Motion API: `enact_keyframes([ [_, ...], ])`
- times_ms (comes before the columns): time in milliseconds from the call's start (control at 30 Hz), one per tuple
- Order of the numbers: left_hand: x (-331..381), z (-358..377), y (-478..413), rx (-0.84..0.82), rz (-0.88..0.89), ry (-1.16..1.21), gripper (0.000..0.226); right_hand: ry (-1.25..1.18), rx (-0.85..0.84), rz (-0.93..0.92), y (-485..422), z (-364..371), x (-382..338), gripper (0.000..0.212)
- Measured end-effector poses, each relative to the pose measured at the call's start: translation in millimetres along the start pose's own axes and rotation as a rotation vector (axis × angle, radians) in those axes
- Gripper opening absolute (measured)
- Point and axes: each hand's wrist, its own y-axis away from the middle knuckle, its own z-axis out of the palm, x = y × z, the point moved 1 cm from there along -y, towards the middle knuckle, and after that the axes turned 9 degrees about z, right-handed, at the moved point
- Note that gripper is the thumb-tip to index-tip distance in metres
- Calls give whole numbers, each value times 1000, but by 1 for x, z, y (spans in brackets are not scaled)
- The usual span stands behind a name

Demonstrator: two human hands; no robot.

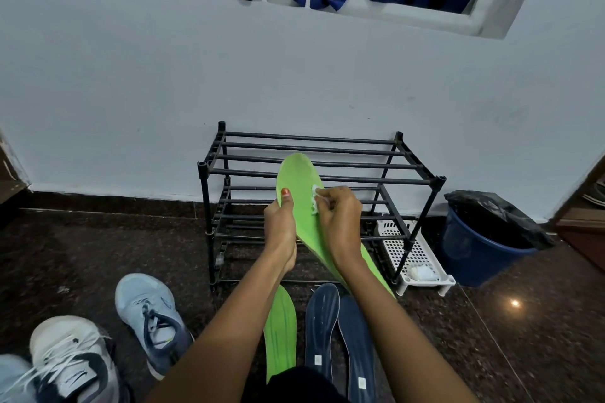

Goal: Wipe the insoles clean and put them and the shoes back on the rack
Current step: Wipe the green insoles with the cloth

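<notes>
Clamping green insole [296,173] in left grip [281,226], raised in front of rack [205,206]; pinching white wipe [315,198] in right grip [340,219], pressed against that insole's face.

Both bare forearms reach forward, converging. The left hand [281,226] grips the green insole [296,173] at its edge, thumb flat on its face; the right hand [340,219], fingers curled, pinches a white wipe [315,199] against that face.
</notes>
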Motion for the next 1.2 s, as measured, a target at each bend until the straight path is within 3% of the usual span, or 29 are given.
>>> enact_keyframes([
  [400, 3, -7, -6, 74, 50, -21, 26, 20, -212, -137, 43, 7, -11, 17],
  [833, 2, -4, -3, 13, 46, -6, 24, 98, 25, -10, 3, 4, 3, 14],
  [1100, 4, -12, -14, 103, 99, -33, 27, 7, -205, -101, 39, 6, -1, 8],
  [1200, 4, -10, -12, 95, 95, -38, 25, -24, -221, -96, 47, 2, 4, 8],
])
